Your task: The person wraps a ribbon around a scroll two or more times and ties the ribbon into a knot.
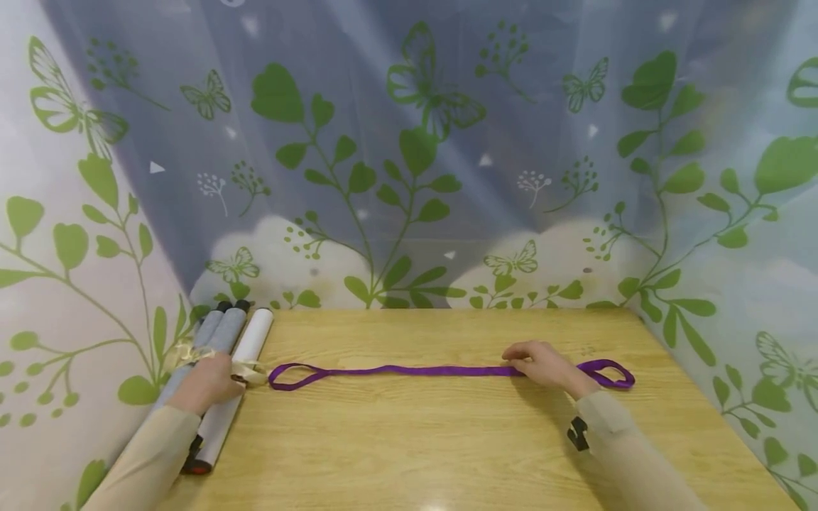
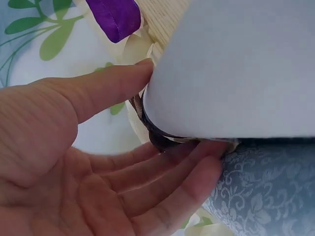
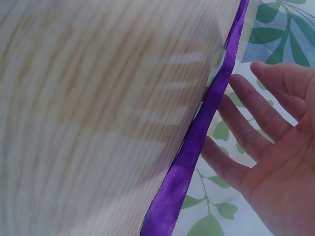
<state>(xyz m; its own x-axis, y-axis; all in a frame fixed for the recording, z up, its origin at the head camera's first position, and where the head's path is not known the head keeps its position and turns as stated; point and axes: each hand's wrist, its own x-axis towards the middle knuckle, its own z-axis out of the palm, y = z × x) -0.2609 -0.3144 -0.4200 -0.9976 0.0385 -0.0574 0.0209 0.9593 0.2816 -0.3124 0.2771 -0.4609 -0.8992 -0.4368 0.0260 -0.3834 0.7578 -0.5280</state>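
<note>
A long purple ribbon (image 1: 422,370) lies stretched left to right across the wooden table, with a loop at each end. My left hand (image 1: 207,383) grips a white rolled scroll (image 1: 255,333); in the left wrist view the thumb lies on the white roll's (image 2: 236,69) side and the fingers curl beneath it. Beside it lie grey-blue patterned rolls (image 1: 228,330) with dark ends. Pale yellow ribbon (image 1: 252,372) shows around the left hand. Over the purple ribbon's right part is my right hand (image 1: 543,363), its fingers spread and fairly straight, holding nothing, fingertips close to the purple ribbon (image 3: 209,108).
The wooden table (image 1: 415,440) meets a curtain-like backdrop (image 1: 396,177) printed with green leaves and butterflies at the back and both sides. The rolls lie along the left edge, and a dark roll end with a red centre (image 1: 201,467) points toward me.
</note>
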